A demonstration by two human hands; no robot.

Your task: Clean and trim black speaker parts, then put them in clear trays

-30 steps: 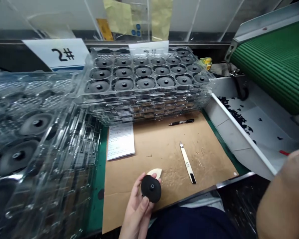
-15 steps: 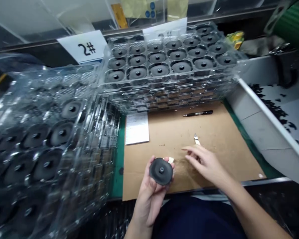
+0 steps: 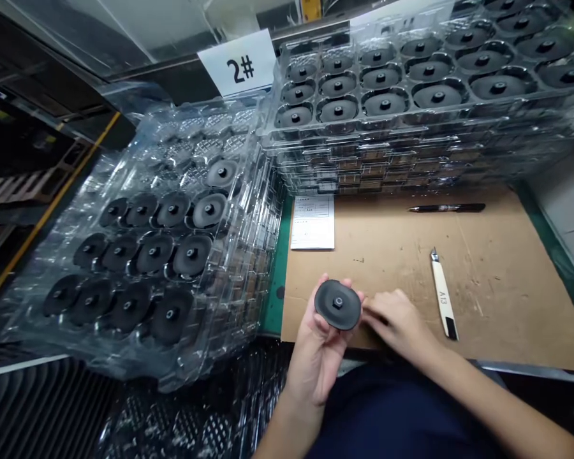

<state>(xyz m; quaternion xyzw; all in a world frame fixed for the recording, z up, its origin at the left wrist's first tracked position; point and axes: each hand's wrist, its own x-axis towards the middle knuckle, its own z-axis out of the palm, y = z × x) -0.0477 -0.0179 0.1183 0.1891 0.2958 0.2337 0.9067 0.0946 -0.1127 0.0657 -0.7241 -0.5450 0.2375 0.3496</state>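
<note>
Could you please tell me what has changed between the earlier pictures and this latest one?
The right hand has come in from the right across the cardboard and now sits at the edge of the black disc, which the left hand still cradles. The pale piece behind the disc no longer shows. The view has swung left. The craft knife, pen and paper slip stayed put.

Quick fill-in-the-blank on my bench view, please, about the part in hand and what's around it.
The left hand holds a black round part with its centre nub facing ____. The utility knife on the cardboard sheet is printed ____. The white card behind the clear plastic trays reads ____.

Missing words: up; A13; 2#
</note>
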